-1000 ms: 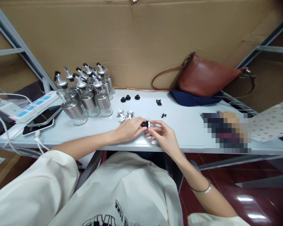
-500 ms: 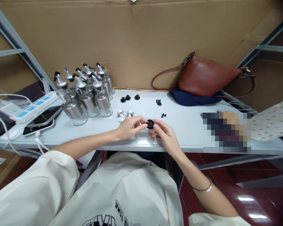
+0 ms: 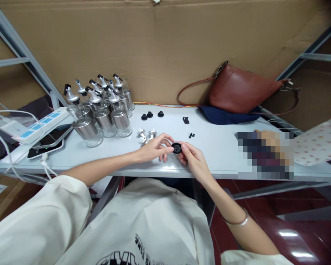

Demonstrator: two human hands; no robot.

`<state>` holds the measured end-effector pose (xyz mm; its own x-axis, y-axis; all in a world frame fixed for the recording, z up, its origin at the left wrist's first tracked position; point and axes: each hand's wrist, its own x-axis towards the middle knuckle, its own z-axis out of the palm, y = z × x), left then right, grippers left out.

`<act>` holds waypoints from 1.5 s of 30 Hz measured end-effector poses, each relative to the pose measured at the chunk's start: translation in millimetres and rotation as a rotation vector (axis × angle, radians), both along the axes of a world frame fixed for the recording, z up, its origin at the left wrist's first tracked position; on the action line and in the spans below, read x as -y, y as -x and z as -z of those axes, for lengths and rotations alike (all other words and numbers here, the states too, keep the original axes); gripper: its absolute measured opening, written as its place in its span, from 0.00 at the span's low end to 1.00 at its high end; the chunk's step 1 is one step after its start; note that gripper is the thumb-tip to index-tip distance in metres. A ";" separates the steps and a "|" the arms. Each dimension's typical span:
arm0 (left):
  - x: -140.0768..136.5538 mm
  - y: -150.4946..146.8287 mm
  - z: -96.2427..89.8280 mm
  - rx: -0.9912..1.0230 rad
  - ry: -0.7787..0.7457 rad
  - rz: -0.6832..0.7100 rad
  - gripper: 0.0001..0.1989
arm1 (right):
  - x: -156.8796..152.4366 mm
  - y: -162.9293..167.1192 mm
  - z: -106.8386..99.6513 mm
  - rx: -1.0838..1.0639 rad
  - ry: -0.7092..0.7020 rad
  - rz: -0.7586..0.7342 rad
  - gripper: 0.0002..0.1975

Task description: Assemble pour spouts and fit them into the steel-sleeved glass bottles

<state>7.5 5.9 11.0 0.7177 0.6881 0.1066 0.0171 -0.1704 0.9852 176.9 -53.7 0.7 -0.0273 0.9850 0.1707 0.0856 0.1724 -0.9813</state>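
Note:
My right hand (image 3: 194, 156) pinches the rim of a round black bottle stopper (image 3: 177, 148) from the right, its ringed hollow side facing up. At the left rim, the thumb of my left hand (image 3: 154, 148) touches the stopper; the index finger curves close above it, and the other fingers hang apart below. Silvery pourer tops (image 3: 152, 134) lie just behind my left hand, which partly hides them. Farther back are three more black stoppers (image 3: 144, 117). Small black caps (image 3: 191, 135) and a cluster of black pieces (image 3: 185, 120) lie to the right.
Several glass-and-steel oil bottles (image 3: 102, 117) with pourers stand at the left, beside a power strip (image 3: 44, 123) and cables. A brown bag (image 3: 237, 90) rests on dark blue cloth (image 3: 223, 117) at the back right. A pixelated patch hides part of the right side.
The stopper has tipped so more of its hollow side faces me. My left index finger has lifted and spread from the thumb; my right hand keeps its pinch.

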 end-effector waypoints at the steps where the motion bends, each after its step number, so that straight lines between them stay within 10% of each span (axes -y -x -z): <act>1: -0.1 -0.7 0.6 0.026 0.038 0.019 0.18 | -0.1 -0.3 0.6 -0.003 -0.001 -0.007 0.21; 45: 7.7 1.3 -5.8 -0.139 -0.135 0.143 0.22 | 5.1 -3.3 1.6 0.279 -0.073 -0.169 0.11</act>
<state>6.2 -1.8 16.8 0.8211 0.5645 0.0845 0.1169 -0.3112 0.9431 180.2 -58.9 -0.9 -0.2452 0.9478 0.2040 0.3129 0.2765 -0.9086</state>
